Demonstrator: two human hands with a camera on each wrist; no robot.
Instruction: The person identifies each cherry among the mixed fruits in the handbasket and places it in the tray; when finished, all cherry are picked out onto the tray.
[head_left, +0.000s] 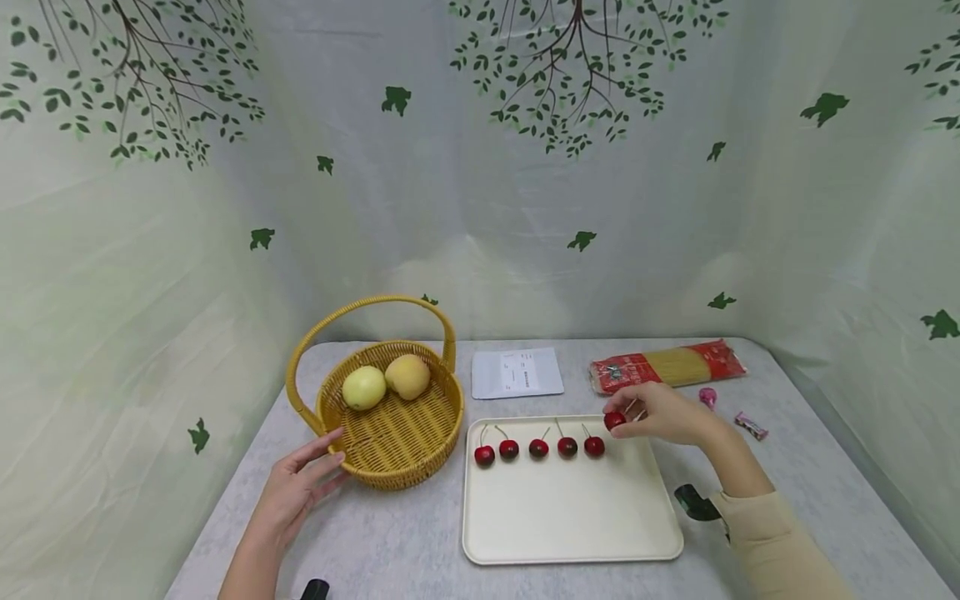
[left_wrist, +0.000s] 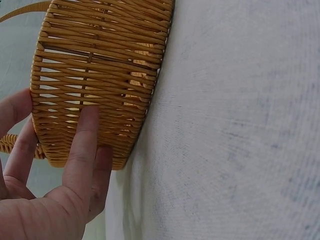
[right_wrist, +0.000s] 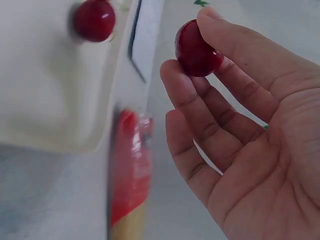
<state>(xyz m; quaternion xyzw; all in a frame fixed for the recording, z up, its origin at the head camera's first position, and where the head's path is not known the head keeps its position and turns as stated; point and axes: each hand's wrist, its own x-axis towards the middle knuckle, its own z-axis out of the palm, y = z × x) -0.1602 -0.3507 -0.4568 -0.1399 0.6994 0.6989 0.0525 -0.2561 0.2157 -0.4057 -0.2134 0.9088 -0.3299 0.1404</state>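
In the head view my right hand (head_left: 663, 414) pinches a dark red cherry (head_left: 614, 420) between thumb and fingers, above the far right corner of a cream tray (head_left: 570, 517). The right wrist view shows this cherry (right_wrist: 196, 49) at the fingertips, its stem hidden. Several cherries (head_left: 538, 448) with stems lie in a row along the tray's far side. On the left, my left hand (head_left: 296, 487) touches the near left side of a yellow wicker basket (head_left: 401, 475). Its fingers lie fairly straight against the woven wall, as the left wrist view shows. Two round yellowish fruits (head_left: 364, 388) sit inside the basket.
Behind the tray lies a white booklet-like item (head_left: 517, 372) with a printed label. A red-ended pack of spaghetti (head_left: 667, 367) is at the back right. Close by are a pink lollipop (head_left: 707, 397) and a wrapped candy (head_left: 751, 426). The basket's tall handle (head_left: 375, 300) stands upright.
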